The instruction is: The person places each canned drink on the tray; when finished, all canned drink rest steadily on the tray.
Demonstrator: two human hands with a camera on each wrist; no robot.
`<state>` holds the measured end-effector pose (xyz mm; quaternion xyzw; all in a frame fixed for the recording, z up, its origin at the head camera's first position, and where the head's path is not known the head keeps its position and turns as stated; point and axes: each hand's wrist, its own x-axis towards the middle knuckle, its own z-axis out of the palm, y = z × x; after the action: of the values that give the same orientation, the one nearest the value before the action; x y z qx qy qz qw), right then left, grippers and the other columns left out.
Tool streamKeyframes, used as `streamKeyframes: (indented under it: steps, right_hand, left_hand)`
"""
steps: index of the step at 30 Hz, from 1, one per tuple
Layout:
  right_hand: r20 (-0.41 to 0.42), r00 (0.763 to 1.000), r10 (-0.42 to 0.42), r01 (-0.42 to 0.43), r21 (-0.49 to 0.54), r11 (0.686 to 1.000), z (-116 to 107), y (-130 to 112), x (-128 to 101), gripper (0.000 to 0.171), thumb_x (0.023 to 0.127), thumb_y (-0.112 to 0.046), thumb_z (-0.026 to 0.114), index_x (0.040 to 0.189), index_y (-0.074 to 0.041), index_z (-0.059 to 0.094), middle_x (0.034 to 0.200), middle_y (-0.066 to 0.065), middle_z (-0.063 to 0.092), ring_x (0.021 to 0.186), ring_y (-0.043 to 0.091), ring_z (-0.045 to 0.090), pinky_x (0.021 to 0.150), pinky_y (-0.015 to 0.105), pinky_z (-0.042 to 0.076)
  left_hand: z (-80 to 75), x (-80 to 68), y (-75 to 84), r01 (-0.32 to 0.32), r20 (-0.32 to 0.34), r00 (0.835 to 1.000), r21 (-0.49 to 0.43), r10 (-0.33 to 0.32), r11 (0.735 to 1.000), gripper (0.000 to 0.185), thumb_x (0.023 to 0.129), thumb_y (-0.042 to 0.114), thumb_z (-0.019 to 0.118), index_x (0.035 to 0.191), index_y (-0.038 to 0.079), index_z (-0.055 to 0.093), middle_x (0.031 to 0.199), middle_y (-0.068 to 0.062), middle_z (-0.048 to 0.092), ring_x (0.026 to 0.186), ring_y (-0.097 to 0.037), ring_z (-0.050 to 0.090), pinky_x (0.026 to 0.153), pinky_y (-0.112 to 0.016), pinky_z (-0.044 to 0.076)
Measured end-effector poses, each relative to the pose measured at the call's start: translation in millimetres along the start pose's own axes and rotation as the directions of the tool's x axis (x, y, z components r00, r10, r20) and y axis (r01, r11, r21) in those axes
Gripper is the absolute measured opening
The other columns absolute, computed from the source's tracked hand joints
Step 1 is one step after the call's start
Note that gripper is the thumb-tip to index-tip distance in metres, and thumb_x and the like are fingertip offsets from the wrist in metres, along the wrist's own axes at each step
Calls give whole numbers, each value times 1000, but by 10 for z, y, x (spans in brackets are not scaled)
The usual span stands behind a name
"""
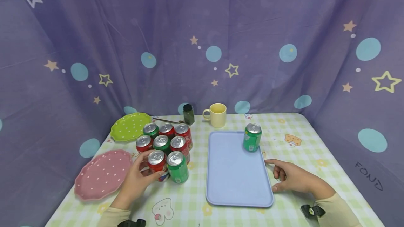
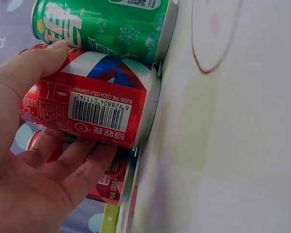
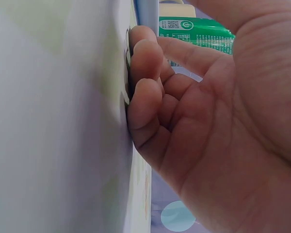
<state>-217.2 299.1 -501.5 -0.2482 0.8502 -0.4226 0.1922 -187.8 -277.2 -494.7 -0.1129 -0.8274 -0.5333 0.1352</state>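
Observation:
My left hand [image 1: 139, 174] grips the red Coca-Cola can [image 2: 94, 104] at the front left of a cluster of cans, its thumb on the near side and its fingers on the other. A green soda can [image 1: 177, 167] stands right beside it. Behind them, several red and green cans [image 1: 162, 144] stand upright close together. My right hand [image 1: 298, 178] rests on the table at the right edge of the light blue tray [image 1: 238, 178], index finger and thumb at the rim and the other fingers loosely bent. One green can [image 1: 252, 137] stands at the tray's far right corner.
To the left lie a pink dotted plate [image 1: 104, 174] and a green dotted plate [image 1: 130, 127]. At the back are a spoon [image 1: 167, 120], a dark jar with a black lid [image 1: 188, 115] and a yellow mug [image 1: 218, 115]. A patterned curtain [image 1: 262, 44] hangs behind the checked tablecloth [image 1: 189, 209].

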Motion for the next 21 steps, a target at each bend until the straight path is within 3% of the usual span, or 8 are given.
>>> streamKeyframes:
  steps: [5,9,15,21]
  right_hand:
    - [-1,1000,-10,10,-1,1000,-1,-13,-6,93,84,-24,90,158,0,39,99,12,55,74,13,51,61,29,47]
    - [-2,1000,-10,10,2,1000,-3,-36,-12,93,84,-23,90,158,0,38,99,13,55,74,14,51,61,29,46]
    - [1,1000,-1,1,11,1000,-5,-47,-10,93,84,-22,90,158,0,38,100,13,55,74,14,51,61,29,47]
    - [-3,1000,4,-4,-8,1000,-10,-41,-10,93,84,-23,90,158,-1,39,99,12,56,73,13,51,60,28,47]
  left_hand:
    - [2,-6,59,-1,-33,999,-47,0,999,78,78,1,92,145,14,55,127,-9,62,105,-19,67,81,-32,62]
    - [-11,-7,152,-9,-96,995,-68,2,998,79,78,-4,91,146,13,55,128,-7,62,106,-15,68,83,-31,62]
    - [-74,-1,363,-109,-207,973,-25,102,994,82,75,-14,88,147,6,54,129,-5,64,104,-11,67,87,-19,55]
    - [-110,31,660,-169,-236,959,-36,156,985,83,77,-16,85,149,6,52,136,-6,61,112,-13,66,92,-17,52]
